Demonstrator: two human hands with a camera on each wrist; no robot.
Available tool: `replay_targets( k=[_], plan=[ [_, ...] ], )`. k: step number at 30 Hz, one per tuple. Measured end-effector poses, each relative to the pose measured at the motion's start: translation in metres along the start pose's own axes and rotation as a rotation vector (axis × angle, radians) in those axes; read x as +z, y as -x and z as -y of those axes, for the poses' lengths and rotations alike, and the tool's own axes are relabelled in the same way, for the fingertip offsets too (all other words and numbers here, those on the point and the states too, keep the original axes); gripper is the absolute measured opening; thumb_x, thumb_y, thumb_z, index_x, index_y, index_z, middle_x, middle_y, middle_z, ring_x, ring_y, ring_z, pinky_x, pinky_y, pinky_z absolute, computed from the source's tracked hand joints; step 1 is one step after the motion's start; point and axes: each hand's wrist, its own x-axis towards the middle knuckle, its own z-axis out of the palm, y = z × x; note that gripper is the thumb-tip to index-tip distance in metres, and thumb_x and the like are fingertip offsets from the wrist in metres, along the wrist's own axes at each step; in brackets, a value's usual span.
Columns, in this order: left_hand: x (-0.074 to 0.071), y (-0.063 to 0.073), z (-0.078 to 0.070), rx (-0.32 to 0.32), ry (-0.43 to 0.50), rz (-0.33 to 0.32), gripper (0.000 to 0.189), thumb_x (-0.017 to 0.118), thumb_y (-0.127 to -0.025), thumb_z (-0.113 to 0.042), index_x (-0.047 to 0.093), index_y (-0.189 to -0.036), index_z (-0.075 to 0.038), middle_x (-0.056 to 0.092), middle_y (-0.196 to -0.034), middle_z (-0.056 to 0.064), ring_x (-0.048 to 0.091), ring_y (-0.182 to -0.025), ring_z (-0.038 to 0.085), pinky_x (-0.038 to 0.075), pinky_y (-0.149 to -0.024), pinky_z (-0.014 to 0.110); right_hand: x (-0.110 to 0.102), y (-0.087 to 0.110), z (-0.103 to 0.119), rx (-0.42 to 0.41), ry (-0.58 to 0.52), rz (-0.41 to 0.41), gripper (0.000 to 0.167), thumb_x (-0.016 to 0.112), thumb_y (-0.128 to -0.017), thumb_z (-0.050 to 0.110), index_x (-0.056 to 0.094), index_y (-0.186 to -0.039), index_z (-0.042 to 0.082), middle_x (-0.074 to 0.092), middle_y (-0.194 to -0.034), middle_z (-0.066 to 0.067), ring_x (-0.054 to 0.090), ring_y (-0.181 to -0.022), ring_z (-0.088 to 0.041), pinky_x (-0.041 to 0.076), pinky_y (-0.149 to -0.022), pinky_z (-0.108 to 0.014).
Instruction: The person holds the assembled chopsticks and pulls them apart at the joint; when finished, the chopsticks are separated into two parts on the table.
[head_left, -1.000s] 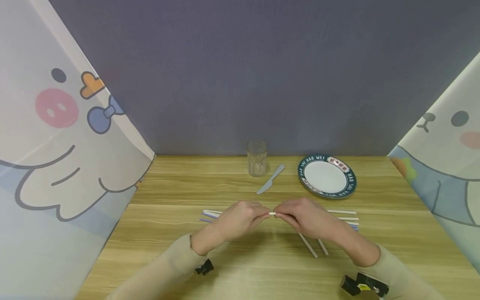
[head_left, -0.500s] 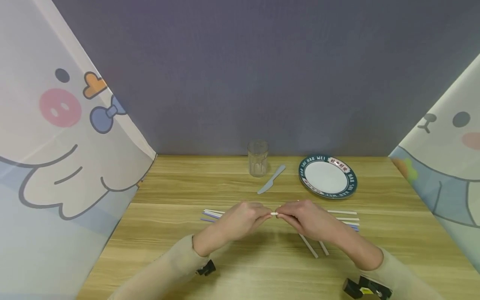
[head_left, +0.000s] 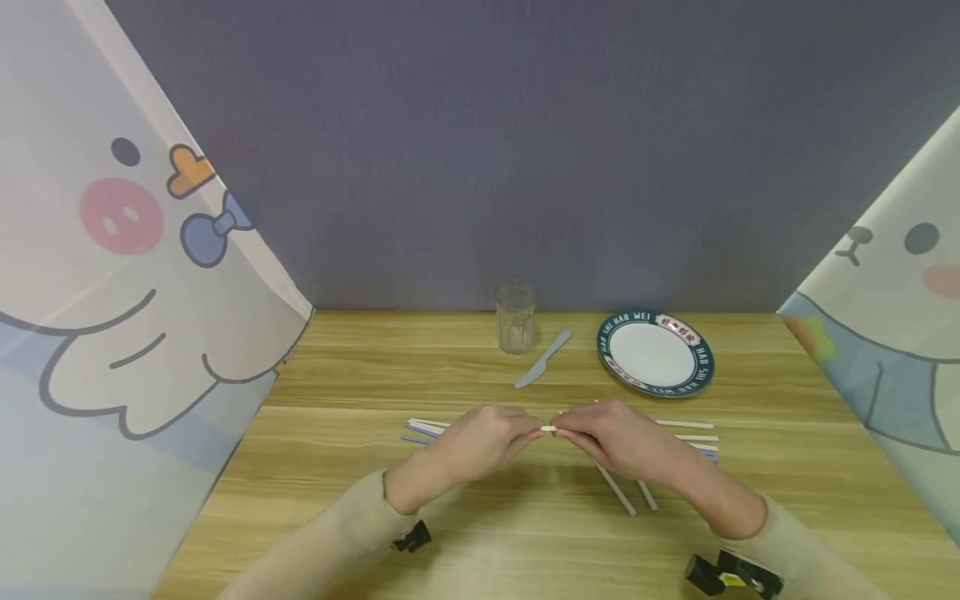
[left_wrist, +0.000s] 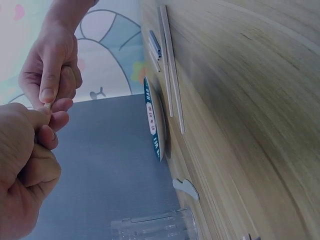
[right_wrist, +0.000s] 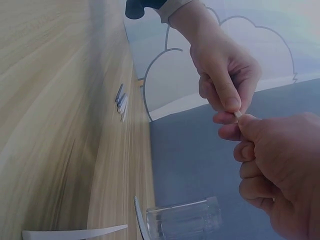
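Note:
Both hands meet over the middle of the table. My left hand (head_left: pixel 480 440) and right hand (head_left: pixel 618 437) pinch opposite ends of a thin white stick (head_left: pixel 548 428) between thumb and fingers. Only a short white bit shows in the gap; the rest is covered by the fingers. In the left wrist view the pinched stick (left_wrist: pixel 48 105) is held up off the wood, and the right wrist view shows the same stick (right_wrist: pixel 237 114) between the fingertips. Under the right hand, two longer white sticks (head_left: pixel 617 490) lie slanted on the table.
White and blue sticks (head_left: pixel 694 437) lie to the right, and similar sticks (head_left: pixel 426 428) poke out left of the left hand. Behind stand a clear glass (head_left: pixel 515 321), a pale knife (head_left: pixel 542 360) and a green-rimmed plate (head_left: pixel 702 375). A grey wall panel (head_left: pixel 480 167) closes the back.

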Motion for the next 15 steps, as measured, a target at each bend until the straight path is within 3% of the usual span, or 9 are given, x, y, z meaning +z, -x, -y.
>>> replay_targets(
  k=[5, 12, 15],
  plan=[
    [0.0016, -0.0011, 0.0007, 0.004, -0.013, 0.007, 0.012, 0.067, -0.105, -0.011, 0.078, -0.105, -0.006, 0.075, -0.084, -0.002, 0.065, -0.071, 0.003, 0.053, -0.068, 0.008, 0.0008, 0.0008, -0.0008, 0.001, 0.004, -0.013, 0.015, 0.068, -0.102, 0.006, 0.077, -0.110, 0.014, 0.079, -0.098, 0.004, 0.065, -0.082, 0.002, 0.058, -0.070, -0.019],
    [0.0030, -0.0022, 0.0008, -0.011, -0.040, 0.009, 0.012, 0.068, -0.104, -0.011, 0.079, -0.105, -0.006, 0.078, -0.088, 0.000, 0.072, -0.077, 0.007, 0.056, -0.071, 0.011, 0.0034, 0.0004, -0.0012, 0.018, 0.024, -0.027, 0.015, 0.069, -0.101, 0.004, 0.079, -0.108, 0.013, 0.080, -0.099, 0.002, 0.073, -0.085, -0.005, 0.062, -0.074, -0.025],
    [0.0024, 0.0012, 0.0066, -0.018, -0.052, -0.004, 0.010, 0.069, -0.103, -0.010, 0.078, -0.100, -0.006, 0.077, -0.086, -0.001, 0.072, -0.075, 0.008, 0.057, -0.070, 0.013, -0.0012, 0.0033, -0.0069, 0.018, 0.069, -0.053, 0.013, 0.069, -0.100, 0.004, 0.078, -0.103, 0.014, 0.079, -0.093, 0.004, 0.071, -0.081, -0.004, 0.061, -0.073, -0.023]
  ],
)
